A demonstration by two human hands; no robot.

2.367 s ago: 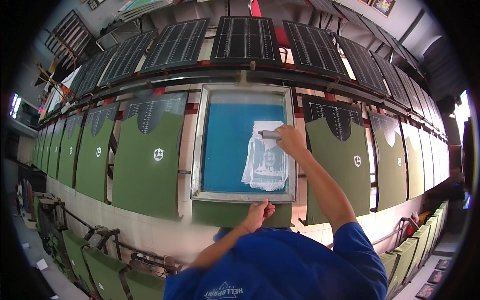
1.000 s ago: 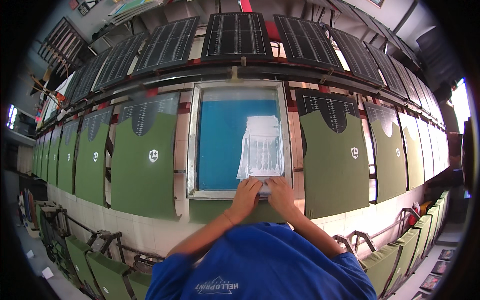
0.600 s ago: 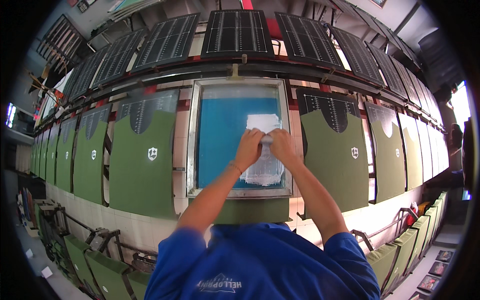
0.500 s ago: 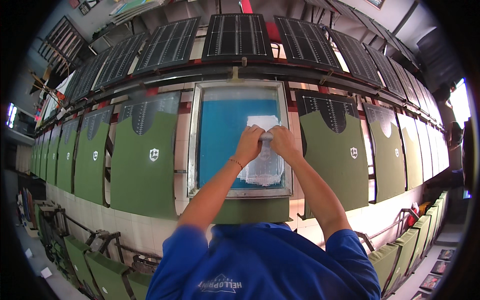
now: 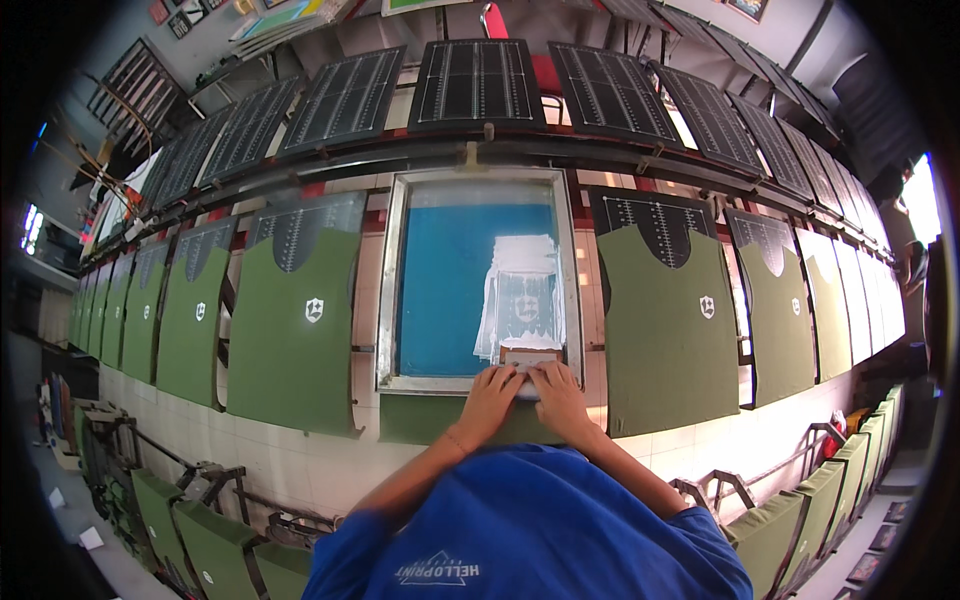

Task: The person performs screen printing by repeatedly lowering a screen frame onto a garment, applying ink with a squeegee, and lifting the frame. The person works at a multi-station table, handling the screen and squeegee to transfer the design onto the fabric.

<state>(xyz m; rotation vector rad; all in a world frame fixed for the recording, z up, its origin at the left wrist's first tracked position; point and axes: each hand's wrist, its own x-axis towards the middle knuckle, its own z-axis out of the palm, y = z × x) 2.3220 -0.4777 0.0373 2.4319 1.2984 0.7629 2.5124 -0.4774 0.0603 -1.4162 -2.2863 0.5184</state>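
Head: left grip (image 5: 487, 402) and right grip (image 5: 561, 402) clasp the squeegee (image 5: 532, 358) on the screen (image 5: 450, 290), black boards (image 5: 478, 84) beyond.

Pale tiles covered the floor (image 5: 300, 460), which glared brightest toward the right, where daylight poured through a window (image 5: 920, 205) at the far edge. A smaller bright opening (image 5: 32, 228) showed at the left edge. The upper-left wall (image 5: 135, 30) was grey and bore small framed pictures (image 5: 187, 15), with a dark slatted rack (image 5: 135, 75) near it. Beyond a long dark metal rail (image 5: 400, 152), a row of black marked boards (image 5: 480, 85) curved across the room, tilted, with something red (image 5: 493, 20) upright behind them.
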